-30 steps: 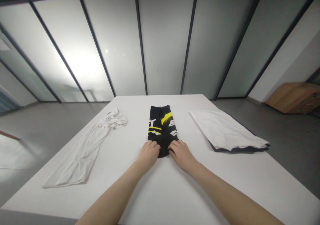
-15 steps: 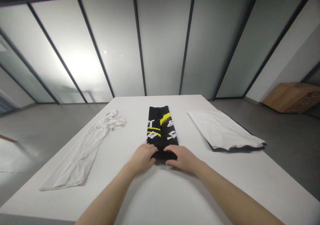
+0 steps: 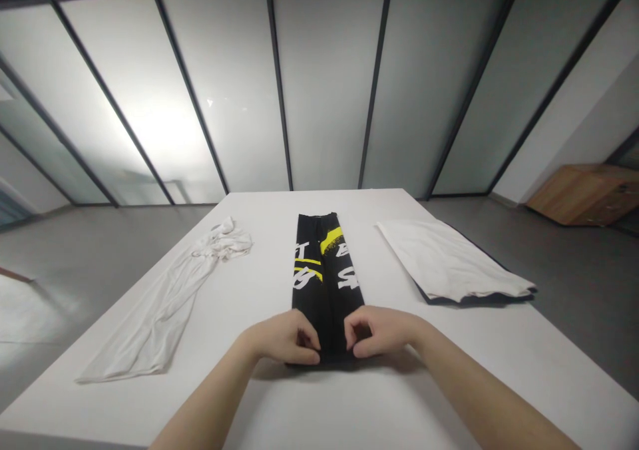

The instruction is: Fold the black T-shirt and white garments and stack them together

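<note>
A pair of black pants [image 3: 327, 303] with white lettering and yellow stripes lies lengthwise in the middle of the table. Its waist end points away from me and its leg ends lie close to me. My left hand [image 3: 289, 339] has its fingers curled in a pinch at the near left part of the legs. On the near right part, my right hand [image 3: 377, 331] is closed the same way, thumb against fingers. Both hands hide the near corners of the fabric.
The white table [image 3: 269, 237] carries a crumpled white garment [image 3: 170, 310] on the left. A flat white garment [image 3: 449, 260] with dark fabric beneath it lies at right. Beyond stand frosted glass panels [image 3: 324, 90]; a wooden cabinet [image 3: 584, 194] is on the floor at right.
Both hands have come closer to me with the near end of the black pants, which now stretches out longer and flatter. The fingers have curled into pinches. The white garments have stayed put.
</note>
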{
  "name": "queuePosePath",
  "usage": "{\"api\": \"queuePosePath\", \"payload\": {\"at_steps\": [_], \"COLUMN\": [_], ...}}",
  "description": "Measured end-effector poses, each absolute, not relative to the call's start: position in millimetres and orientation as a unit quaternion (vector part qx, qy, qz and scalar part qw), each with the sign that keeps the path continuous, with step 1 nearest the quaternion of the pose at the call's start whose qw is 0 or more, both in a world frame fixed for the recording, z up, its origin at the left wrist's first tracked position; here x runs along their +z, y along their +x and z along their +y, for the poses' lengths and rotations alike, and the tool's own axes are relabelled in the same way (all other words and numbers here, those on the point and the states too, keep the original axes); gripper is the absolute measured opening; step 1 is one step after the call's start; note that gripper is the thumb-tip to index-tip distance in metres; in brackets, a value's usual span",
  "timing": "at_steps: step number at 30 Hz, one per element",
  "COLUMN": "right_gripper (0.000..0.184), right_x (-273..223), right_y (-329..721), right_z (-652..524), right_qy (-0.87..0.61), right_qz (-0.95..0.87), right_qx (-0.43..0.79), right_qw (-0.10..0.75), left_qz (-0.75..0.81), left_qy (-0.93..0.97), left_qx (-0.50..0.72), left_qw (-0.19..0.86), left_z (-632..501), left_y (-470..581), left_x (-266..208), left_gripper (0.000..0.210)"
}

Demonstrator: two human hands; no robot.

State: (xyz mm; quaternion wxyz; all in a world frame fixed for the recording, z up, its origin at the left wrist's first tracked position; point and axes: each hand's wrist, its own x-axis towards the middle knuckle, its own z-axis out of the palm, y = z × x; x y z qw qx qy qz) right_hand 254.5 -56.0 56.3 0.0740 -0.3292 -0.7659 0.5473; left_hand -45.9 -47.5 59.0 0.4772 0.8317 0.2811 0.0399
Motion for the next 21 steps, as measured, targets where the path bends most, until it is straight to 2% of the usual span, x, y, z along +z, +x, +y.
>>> {"api": "queuePosePath", "payload": {"at_steps": [3, 4, 6, 8, 10, 11, 13, 14, 18, 21], "right_gripper": [0.041, 0.046, 0.046, 0.036, 0.026, 0.024, 0.027, 0.028, 0.031, 0.036], "right_x": [54.5, 53.3, 50.0, 44.7, 37.1, 32.9, 24.7, 21.4, 17.2, 20.9], "right_y": [252.2, 250.7, 247.4, 245.3, 245.8, 247.1, 250.3, 251.6, 250.7, 246.4], "right_z": [-60.1, -60.1, -57.1, -50.5, -42.4, -38.6, -33.1, -31.6, -34.0, -39.3], "right_qy": [-0.274, -0.276, -0.318, -0.393, -0.472, -0.504, -0.540, -0.542, -0.536, -0.607], "right_qz": [-0.668, -0.649, -0.652, -0.683, -0.713, -0.725, -0.751, -0.766, -0.798, -0.752], "right_qx": [0.691, 0.708, 0.686, 0.585, 0.423, 0.339, 0.210, 0.172, 0.129, 0.126], "right_qw": [-0.037, -0.032, 0.054, 0.194, 0.300, 0.324, 0.317, 0.298, 0.244, 0.224], "left_qz": [0.239, 0.231, 0.244, 0.301, 0.381, 0.416, 0.452, 0.454, 0.468, 0.552], "left_qy": [0.764, 0.746, 0.737, 0.764, 0.807, 0.826, 0.852, 0.862, 0.867, 0.818], "left_qx": [-0.032, -0.033, 0.013, 0.108, 0.192, 0.211, 0.201, 0.184, 0.139, 0.134], "left_qw": [0.599, 0.624, 0.630, 0.560, 0.408, 0.318, 0.173, 0.132, 0.100, 0.095], "left_z": [-52.5, -52.9, -51.1, -45.9, -38.7, -35.1, -29.0, -26.9, -23.9, -23.9], "left_y": [-43.4, -42.3, -39.7, -37.0, -35.4, -35.3, -36.3, -37.1, -39.6, -40.2], "left_x": [54.3, 53.6, 53.6, 53.3, 50.8, 48.5, 42.9, 40.3, 35.2, 34.7], "left_gripper": [0.037, 0.041, 0.043, 0.039, 0.032, 0.028, 0.024, 0.024, 0.018, 0.021]}}
